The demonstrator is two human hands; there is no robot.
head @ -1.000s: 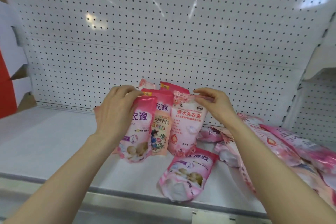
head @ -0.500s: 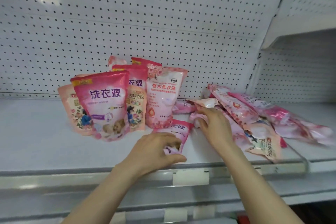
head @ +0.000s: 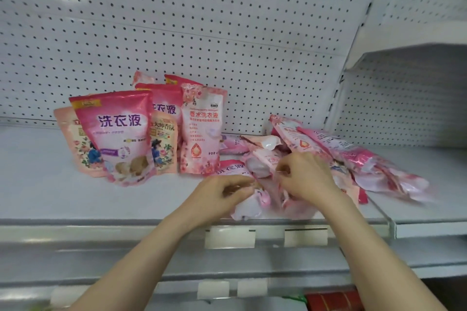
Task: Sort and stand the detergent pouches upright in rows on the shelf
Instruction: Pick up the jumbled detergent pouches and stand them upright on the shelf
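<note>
White pegboard-backed shelf (head: pixel 50 197) is carrying upright pouches (head: pixel 118 134); left hand (head: pixel 222 192) is gripping a flat pouch (head: pixel 246 207), right hand (head: pixel 305 179) is pinching a neighbouring pouch (head: pixel 260 166).

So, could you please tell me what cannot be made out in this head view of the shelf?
All in the head view:
1. Rear pouches: mostly hidden behind the front row; labels unreadable.
2. Lying pouch: its middle is covered by the left hand, which grips it.
3. Right hand: dug into the heap; whether it grips anything cannot be told.
4. The heap's right end: blurred.
5. Red thing: cut off by the bottom edge.
</note>
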